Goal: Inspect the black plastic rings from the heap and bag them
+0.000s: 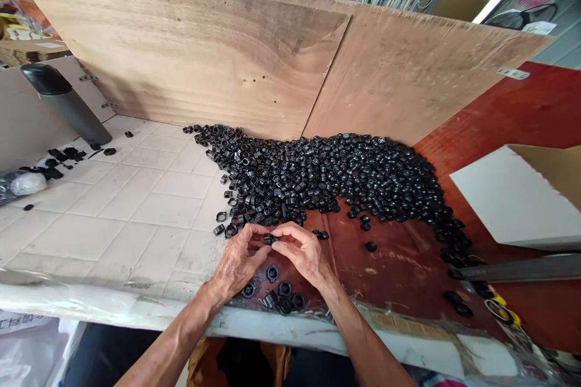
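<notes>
Both my left hand (242, 260) and my right hand (302, 252) pinch one small black plastic part (271, 239) between their fingertips, just over the table's front half. Fingers cover much of it, so its exact shape is hard to make out. Below my hands lie several loose round black plastic caps (285, 288), some showing their hollow inner side. Just beyond my fingertips a large heap of similar black parts (313, 172) spreads along the table; those on its left look like open rings, those on its right like rounded caps.
A plywood board (218, 54) stands behind the heap. At the left are a dark grey bottle (75, 109) and black scraps (68, 156). On the right sit an open cardboard box (508, 199), a grey metal bar (526, 268) and yellow-handled scissors (503, 308). The table's front edge (136, 308) is wrapped in plastic.
</notes>
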`<state>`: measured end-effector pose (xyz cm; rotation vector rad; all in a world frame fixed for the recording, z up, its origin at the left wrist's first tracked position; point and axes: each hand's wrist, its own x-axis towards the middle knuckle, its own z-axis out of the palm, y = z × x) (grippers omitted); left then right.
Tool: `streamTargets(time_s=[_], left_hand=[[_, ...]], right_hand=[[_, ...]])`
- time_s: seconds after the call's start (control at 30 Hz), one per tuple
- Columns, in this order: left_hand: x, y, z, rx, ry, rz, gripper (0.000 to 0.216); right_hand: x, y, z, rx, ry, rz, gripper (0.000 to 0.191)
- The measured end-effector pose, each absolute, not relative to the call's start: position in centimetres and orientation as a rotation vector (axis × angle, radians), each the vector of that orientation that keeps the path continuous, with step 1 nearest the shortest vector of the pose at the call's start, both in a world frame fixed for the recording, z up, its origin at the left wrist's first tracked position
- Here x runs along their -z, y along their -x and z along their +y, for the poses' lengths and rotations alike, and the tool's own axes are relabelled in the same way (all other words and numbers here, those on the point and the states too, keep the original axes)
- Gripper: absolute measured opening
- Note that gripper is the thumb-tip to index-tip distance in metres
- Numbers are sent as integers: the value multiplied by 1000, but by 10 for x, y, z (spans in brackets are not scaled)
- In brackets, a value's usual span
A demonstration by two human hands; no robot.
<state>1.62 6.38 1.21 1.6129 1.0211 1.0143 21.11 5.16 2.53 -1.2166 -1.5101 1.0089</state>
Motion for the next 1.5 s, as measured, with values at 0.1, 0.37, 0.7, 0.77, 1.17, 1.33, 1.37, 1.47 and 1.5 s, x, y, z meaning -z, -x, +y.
streamTargets(time_s=[0.1, 0.37, 0.7, 0.77, 1.17, 1.33, 1.37, 1.47, 1.5], left_hand=[[-14, -15, 64, -1037, -1652, 994, 18], [-16, -13, 64, -1083, -1765, 960, 20], [-16, -13, 64, -1088, -1760, 923, 19], [-17, -13, 63, -1075, -1709, 937, 17], [-19, -16, 62, -1051, -1670, 945, 19], [-17, -14, 62, -1052, -1708, 994, 18], [-17, -14, 62, -1053, -1715, 1003, 18], [-14, -14, 63, -1081, -1689, 1027, 16], [-13, -15, 63, -1084, -1684, 1021, 16]], right_hand=[[-26, -211, 51, -993, 1153, -1554, 18], [-25, -209, 48, -956, 1254, -1530, 17], [-19, -206, 47, -686, 1262, -1730, 15], [-22, -207, 46, -678, 1235, -1773, 13], [-19, -203, 48, -551, 1199, -1719, 20], [-26, -204, 46, -603, 1235, -1750, 37], [-25, -204, 46, -603, 1275, -1724, 44], [-24, -204, 46, -677, 1302, -1668, 30], [-25, -204, 45, -715, 1296, -1669, 22]])
